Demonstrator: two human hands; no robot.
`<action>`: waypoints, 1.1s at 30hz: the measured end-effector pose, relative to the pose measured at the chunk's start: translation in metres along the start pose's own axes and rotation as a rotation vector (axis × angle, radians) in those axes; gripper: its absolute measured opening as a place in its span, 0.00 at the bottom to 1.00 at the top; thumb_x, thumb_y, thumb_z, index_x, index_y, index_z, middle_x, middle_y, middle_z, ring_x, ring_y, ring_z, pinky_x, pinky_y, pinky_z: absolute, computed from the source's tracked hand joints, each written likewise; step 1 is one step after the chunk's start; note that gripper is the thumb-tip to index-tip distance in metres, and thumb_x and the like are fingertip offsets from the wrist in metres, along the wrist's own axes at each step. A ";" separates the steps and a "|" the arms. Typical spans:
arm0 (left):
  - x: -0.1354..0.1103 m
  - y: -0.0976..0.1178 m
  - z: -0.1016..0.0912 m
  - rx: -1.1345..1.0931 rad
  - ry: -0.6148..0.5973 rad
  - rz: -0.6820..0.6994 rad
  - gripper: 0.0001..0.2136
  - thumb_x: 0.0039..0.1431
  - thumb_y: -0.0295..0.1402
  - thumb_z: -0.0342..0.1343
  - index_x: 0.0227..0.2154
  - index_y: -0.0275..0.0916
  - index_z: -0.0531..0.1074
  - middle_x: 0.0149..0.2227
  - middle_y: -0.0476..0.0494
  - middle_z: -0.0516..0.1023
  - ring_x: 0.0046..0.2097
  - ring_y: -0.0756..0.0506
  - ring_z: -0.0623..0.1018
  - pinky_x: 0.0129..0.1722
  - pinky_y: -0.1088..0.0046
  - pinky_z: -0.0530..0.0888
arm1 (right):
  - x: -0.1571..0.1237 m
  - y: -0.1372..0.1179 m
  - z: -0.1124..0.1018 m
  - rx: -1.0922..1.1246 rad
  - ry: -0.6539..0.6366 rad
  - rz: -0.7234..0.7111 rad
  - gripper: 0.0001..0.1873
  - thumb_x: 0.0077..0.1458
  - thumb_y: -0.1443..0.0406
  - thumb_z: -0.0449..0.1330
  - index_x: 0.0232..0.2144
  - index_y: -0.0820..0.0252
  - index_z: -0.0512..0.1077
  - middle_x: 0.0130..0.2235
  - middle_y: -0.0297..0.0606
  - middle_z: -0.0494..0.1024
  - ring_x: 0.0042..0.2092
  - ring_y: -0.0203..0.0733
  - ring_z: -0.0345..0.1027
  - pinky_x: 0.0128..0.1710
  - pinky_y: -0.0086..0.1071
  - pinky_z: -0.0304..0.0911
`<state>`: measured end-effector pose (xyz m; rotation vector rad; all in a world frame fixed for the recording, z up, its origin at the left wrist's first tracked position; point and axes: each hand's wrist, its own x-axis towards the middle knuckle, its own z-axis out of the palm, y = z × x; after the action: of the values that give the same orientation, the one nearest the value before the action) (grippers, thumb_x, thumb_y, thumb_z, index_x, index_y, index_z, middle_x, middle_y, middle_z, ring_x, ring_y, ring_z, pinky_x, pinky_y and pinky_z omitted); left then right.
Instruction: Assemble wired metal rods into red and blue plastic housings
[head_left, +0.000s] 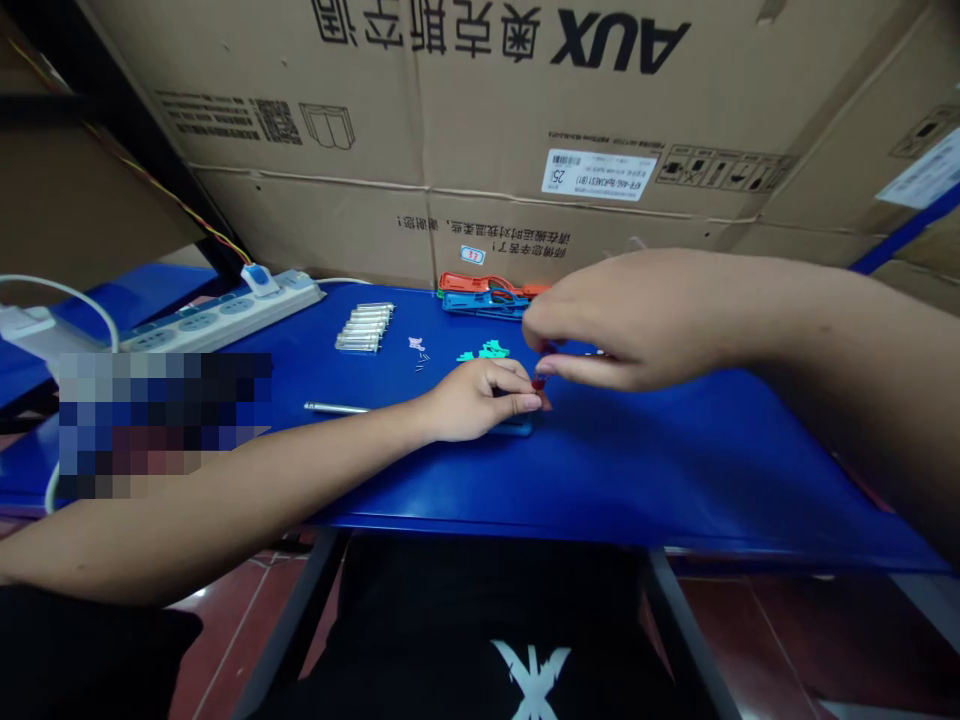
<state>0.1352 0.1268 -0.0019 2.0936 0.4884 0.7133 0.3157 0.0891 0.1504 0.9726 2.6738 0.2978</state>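
As L hand [480,402] rests, R hand [630,320] pinches.

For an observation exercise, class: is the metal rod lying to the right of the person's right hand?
No, the metal rod lies on the blue table left of the left hand, far from the right hand.

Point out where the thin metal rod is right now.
In the head view, the thin metal rod lies on the blue table just beyond the person's left forearm, below the row of silver cylinders.
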 end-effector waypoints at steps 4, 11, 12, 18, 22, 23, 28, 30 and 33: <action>0.000 -0.001 0.001 0.061 0.011 0.038 0.10 0.64 0.37 0.57 0.36 0.38 0.81 0.39 0.43 0.80 0.42 0.46 0.78 0.46 0.68 0.74 | 0.005 -0.002 0.008 -0.061 0.001 0.040 0.25 0.67 0.56 0.46 0.33 0.62 0.79 0.29 0.44 0.79 0.27 0.40 0.63 0.29 0.34 0.44; -0.002 0.000 0.004 0.054 0.179 0.054 0.08 0.61 0.36 0.60 0.32 0.38 0.80 0.35 0.46 0.80 0.40 0.47 0.78 0.44 0.69 0.74 | 0.006 -0.004 0.015 -0.144 0.084 0.156 0.33 0.67 0.49 0.42 0.32 0.62 0.80 0.27 0.46 0.77 0.27 0.46 0.66 0.29 0.35 0.46; -0.002 0.000 0.004 0.066 0.179 0.051 0.08 0.62 0.35 0.59 0.32 0.38 0.80 0.34 0.46 0.80 0.40 0.47 0.78 0.44 0.69 0.74 | 0.004 -0.002 0.014 -0.105 0.091 0.099 0.29 0.66 0.49 0.45 0.37 0.62 0.79 0.30 0.46 0.78 0.29 0.45 0.67 0.29 0.35 0.48; -0.001 0.000 0.003 0.085 0.122 0.074 0.09 0.64 0.35 0.57 0.34 0.38 0.81 0.35 0.45 0.80 0.39 0.48 0.78 0.45 0.69 0.74 | -0.002 0.003 0.012 0.035 0.011 0.009 0.15 0.63 0.60 0.51 0.40 0.58 0.77 0.31 0.39 0.77 0.29 0.41 0.66 0.29 0.33 0.51; -0.003 -0.001 0.004 0.094 0.098 0.092 0.09 0.65 0.35 0.56 0.36 0.38 0.80 0.37 0.45 0.80 0.42 0.47 0.79 0.45 0.69 0.75 | 0.004 -0.008 0.015 -0.126 0.014 0.119 0.24 0.66 0.55 0.48 0.31 0.62 0.78 0.26 0.44 0.76 0.26 0.42 0.64 0.27 0.34 0.45; -0.003 -0.001 0.005 0.096 0.102 0.095 0.09 0.64 0.35 0.57 0.36 0.38 0.80 0.38 0.45 0.80 0.42 0.47 0.79 0.45 0.69 0.75 | 0.005 -0.010 0.015 -0.145 0.028 0.128 0.28 0.67 0.54 0.46 0.29 0.62 0.79 0.26 0.45 0.76 0.26 0.43 0.65 0.27 0.35 0.44; -0.002 -0.003 0.005 0.079 0.128 0.066 0.08 0.63 0.36 0.59 0.36 0.38 0.81 0.36 0.45 0.80 0.40 0.47 0.79 0.44 0.69 0.75 | 0.002 -0.008 0.016 -0.131 0.087 0.140 0.29 0.66 0.51 0.45 0.32 0.62 0.80 0.28 0.46 0.78 0.28 0.46 0.67 0.27 0.35 0.46; -0.002 -0.003 0.005 0.073 0.130 0.052 0.08 0.63 0.35 0.59 0.35 0.38 0.82 0.34 0.45 0.80 0.39 0.47 0.79 0.43 0.69 0.74 | -0.002 -0.002 0.015 -0.038 0.111 0.033 0.23 0.63 0.52 0.51 0.41 0.61 0.79 0.34 0.45 0.80 0.32 0.46 0.70 0.29 0.35 0.51; -0.002 -0.002 0.004 0.060 0.123 0.055 0.08 0.62 0.35 0.59 0.34 0.38 0.82 0.34 0.45 0.80 0.39 0.48 0.79 0.43 0.70 0.74 | -0.007 0.006 0.013 0.099 0.093 -0.123 0.16 0.63 0.60 0.52 0.44 0.58 0.77 0.39 0.41 0.80 0.35 0.43 0.71 0.31 0.34 0.56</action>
<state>0.1363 0.1241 -0.0060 2.1342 0.5275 0.8734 0.3289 0.0906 0.1410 0.8365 2.8426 0.1903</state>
